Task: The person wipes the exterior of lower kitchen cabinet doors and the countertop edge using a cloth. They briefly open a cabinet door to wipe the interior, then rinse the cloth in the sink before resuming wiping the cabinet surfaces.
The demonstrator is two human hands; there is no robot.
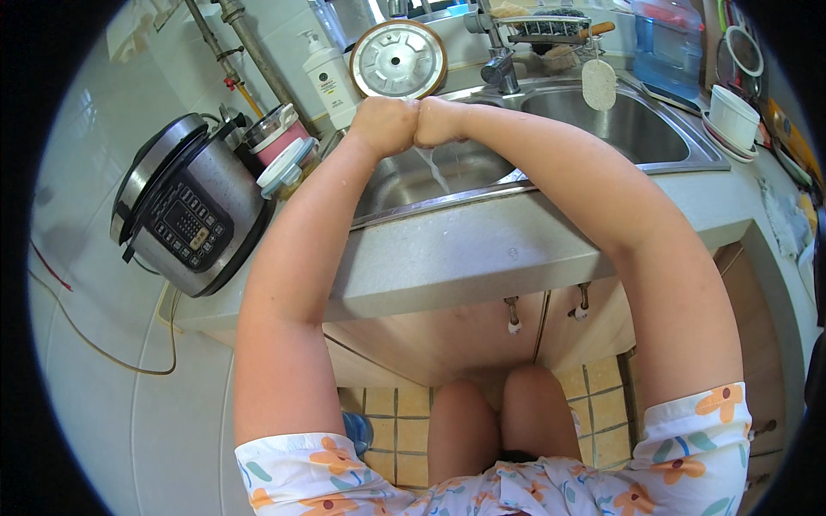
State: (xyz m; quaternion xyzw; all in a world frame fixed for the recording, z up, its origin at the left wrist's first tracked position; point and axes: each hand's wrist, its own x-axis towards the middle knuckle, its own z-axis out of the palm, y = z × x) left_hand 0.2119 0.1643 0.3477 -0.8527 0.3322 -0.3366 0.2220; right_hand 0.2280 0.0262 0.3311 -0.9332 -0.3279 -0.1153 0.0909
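Over the left basin of a stainless steel double sink, my left hand and my right hand are pressed together, both with fingers curled inward. Water drips from beneath them in a thin stream. Whatever lies between the two hands is hidden. Just behind them a round metal pot lid leans upright against the wall side, and a white pump bottle stands to its left. The faucet rises behind the sink, to the right of my hands.
An electric pressure cooker stands on the left of the counter, beside lidded containers. A wire rack with scrubbers and a hanging loofah pad is behind the right basin. White tubs and a blue plastic jug stand at right.
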